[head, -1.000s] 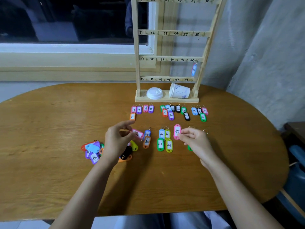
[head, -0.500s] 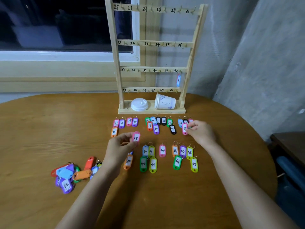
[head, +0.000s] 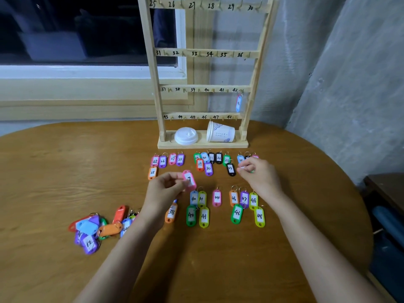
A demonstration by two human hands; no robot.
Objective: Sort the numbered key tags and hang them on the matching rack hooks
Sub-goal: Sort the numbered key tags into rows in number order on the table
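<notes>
Both forearms reach in from the near edge of the tabletop (head: pixel 54 171). The left hand (head: pixel 162 191) pinches a pink tag (head: pixel 189 178) between thumb and fingertips, lifted just above the middle of the top. Only a "7" shows on its label, since a fingertip covers the leading digit. The likeliest slip is therefore a misread, with the tag dropped into the wrong decade group. The right hand (head: pixel 261 179) curls its fingers down onto the far-right cluster. Whether it grips a tag or only nudges one cannot be told, and either way it could scatter the neighbours it covers.

An unsorted heap (head: pixel 96 228) lies toward the near-left edge, roughly ten tags, overlapped too much for a firm count. Past it, in the middle band, lie one orange 38 (head: pixel 171 213), four tags marked 40 and 41 (head: pixel 191 215), one pink 44 (head: pixel 216 197), and five marked 46 to 48 (head: pixel 237 213). Farther on sit five tags marked 25 to 28 (head: pixel 162 161) and eight in the 29-to-33 group (head: pixel 208 168).

At the far edge stands one rack (head: pixel 153 66). Four rungs of six hooks show, and a single hung tag (head: pixel 239 103) is under 42. One tipped cup (head: pixel 220 134) and one lid (head: pixel 186 136) rest on its base, where they may crowd the bottom hooks.
</notes>
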